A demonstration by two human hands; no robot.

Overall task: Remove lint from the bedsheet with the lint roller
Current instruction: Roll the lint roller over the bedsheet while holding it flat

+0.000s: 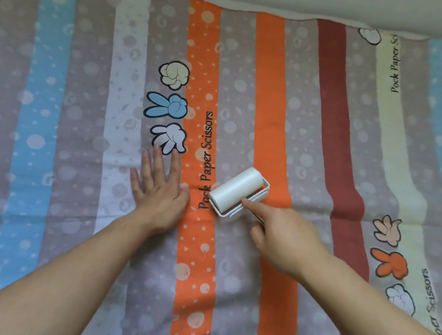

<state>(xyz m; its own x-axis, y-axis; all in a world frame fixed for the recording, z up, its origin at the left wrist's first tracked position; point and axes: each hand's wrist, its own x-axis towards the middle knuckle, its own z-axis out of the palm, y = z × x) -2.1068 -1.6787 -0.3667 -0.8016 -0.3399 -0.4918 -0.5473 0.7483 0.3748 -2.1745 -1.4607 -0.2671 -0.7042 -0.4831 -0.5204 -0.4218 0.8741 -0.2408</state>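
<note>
My bare left hand (159, 189) lies flat, palm down, fingers straight and spread, with the forearm reaching in from lower left. My bare right hand (286, 240) grips the handle of the white cylindrical lint roller (236, 188), index finger (254, 207) stretched forward to its frame, forearm entering from lower right.
</note>
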